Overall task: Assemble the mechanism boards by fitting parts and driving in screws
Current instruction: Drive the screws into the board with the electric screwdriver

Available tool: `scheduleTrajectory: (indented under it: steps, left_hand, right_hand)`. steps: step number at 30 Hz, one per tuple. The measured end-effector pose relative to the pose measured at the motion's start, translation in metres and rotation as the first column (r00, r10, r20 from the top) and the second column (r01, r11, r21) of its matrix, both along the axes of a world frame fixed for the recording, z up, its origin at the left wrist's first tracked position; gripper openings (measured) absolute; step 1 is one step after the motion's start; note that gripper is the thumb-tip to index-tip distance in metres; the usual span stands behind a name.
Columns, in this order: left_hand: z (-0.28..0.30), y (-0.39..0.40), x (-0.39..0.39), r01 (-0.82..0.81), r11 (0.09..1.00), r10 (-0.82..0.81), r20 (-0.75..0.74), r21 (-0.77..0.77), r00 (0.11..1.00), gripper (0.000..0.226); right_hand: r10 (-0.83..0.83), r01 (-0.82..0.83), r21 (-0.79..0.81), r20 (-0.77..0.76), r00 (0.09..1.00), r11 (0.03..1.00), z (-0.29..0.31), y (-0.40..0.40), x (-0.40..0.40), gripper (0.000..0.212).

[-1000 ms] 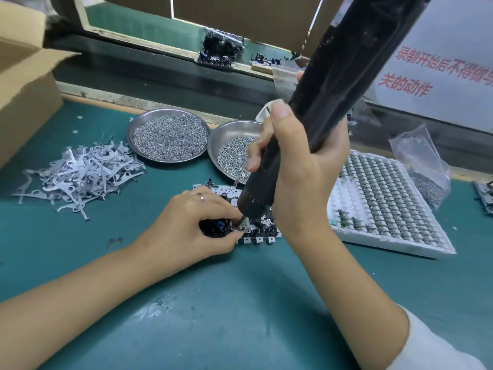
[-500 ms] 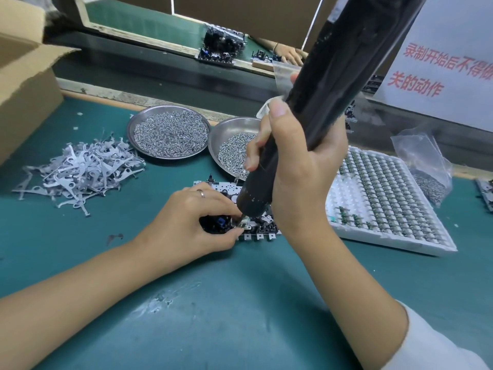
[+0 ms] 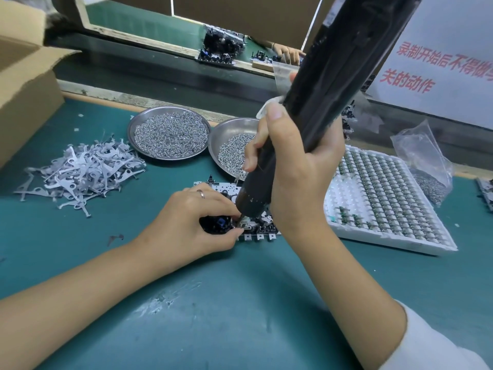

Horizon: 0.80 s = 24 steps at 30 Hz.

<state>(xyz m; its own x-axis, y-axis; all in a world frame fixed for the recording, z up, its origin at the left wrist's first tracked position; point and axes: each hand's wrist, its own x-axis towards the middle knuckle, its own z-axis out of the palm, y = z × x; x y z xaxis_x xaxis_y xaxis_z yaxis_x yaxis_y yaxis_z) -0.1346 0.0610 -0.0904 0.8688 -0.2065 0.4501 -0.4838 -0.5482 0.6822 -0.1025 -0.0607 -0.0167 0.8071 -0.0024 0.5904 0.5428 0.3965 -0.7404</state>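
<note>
A mechanism board [image 3: 260, 232], pale metal with black parts, lies on the green mat at the centre. My left hand [image 3: 192, 222] curls over its left end, gripping the black part with a blue piece [image 3: 220, 223]; thumb and forefinger pinch beside the driver tip. My right hand [image 3: 296, 172] grips a long black electric screwdriver [image 3: 328, 84], tilted up to the right, its tip [image 3: 241, 218] down on the board. Both hands hide most of the board.
Two steel dishes of screws [image 3: 168, 133] [image 3: 230, 150] sit behind the board. A heap of grey metal levers [image 3: 80, 169] lies left, a cardboard box [image 3: 24, 97] far left. A white tray of small parts [image 3: 384, 198] and a plastic bag [image 3: 424, 164] lie right.
Both hands and the screwdriver stay in place on the board. Another person's hand has come into view on the far conveyor.
</note>
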Motion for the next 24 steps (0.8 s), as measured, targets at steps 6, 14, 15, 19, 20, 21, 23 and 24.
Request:
scheduleTrajectory:
  steps: [6,14,15,19,20,21,23,24]
  left_hand:
    - [0.001,-0.001,-0.002,-0.016,1.000,0.016,-0.005,-0.003,1.000,0.025]
    - [0.003,-0.003,-0.003,-0.019,1.000,0.019,-0.003,0.008,1.000,0.024]
    - [0.003,-0.003,-0.003,-0.016,1.000,0.016,-0.002,0.008,1.000,0.023]
    - [0.004,-0.002,-0.004,-0.014,1.000,0.014,0.002,0.021,1.000,0.022]
    - [0.004,-0.001,-0.003,-0.011,1.000,0.011,0.004,0.027,1.000,0.021]
    - [0.004,-0.001,-0.003,-0.006,0.999,0.006,0.003,0.034,1.000,0.021]
    - [0.004,-0.001,-0.003,0.005,1.000,-0.005,-0.009,0.026,1.000,0.025]
    - [0.003,-0.001,-0.003,0.001,1.000,-0.001,-0.020,-0.006,1.000,0.027]
  right_hand:
    - [-0.089,0.088,0.020,0.024,0.996,0.996,0.007,-0.012,0.008,0.015]
    - [-0.071,0.066,-0.057,-0.089,0.994,0.996,-0.002,-0.012,0.013,0.018]
    - [-0.072,0.067,-0.055,-0.088,0.993,0.996,-0.003,-0.013,0.013,0.018]
    - [-0.092,0.082,-0.105,-0.100,0.991,0.991,-0.004,-0.015,0.012,0.024]
    - [-0.096,0.083,-0.133,-0.093,0.991,0.988,-0.004,-0.017,0.012,0.027]
    - [-0.105,0.092,-0.165,-0.069,0.992,0.982,-0.005,-0.020,0.012,0.030]
    - [-0.180,0.180,-0.210,0.019,0.984,0.961,-0.012,-0.029,0.009,0.037]
    - [-0.269,0.277,-0.209,0.069,0.961,0.938,-0.019,-0.033,0.005,0.039]
